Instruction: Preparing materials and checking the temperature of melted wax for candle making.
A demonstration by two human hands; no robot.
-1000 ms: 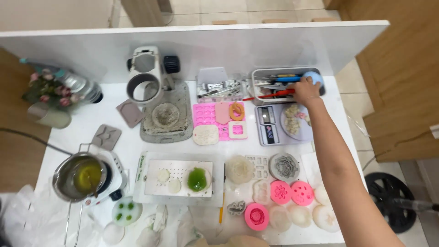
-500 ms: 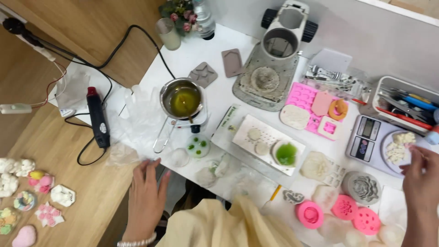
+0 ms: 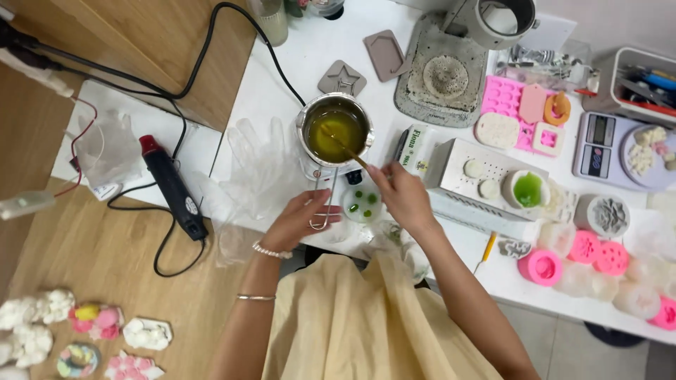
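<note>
The right hand (image 3: 403,195) has its fingers pinched on a thin wooden stick (image 3: 350,153), whose far end dips into the yellow-green liquid in a small round metal melting pot (image 3: 334,129). The left hand (image 3: 303,219) has its fingers closed on the pot's long wire handle (image 3: 324,204). The pot stands on the white bench (image 3: 282,84), with a crumpled clear plastic glove (image 3: 260,169) just to its left and a round white mould with green dots (image 3: 362,203) near the right hand.

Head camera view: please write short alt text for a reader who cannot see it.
Seen from above, a right hand stirs yellow-green liquid in a small metal pot with a thin stick, while the left hand grips the pot's wire handle. Moulds crowd the white table.
</note>
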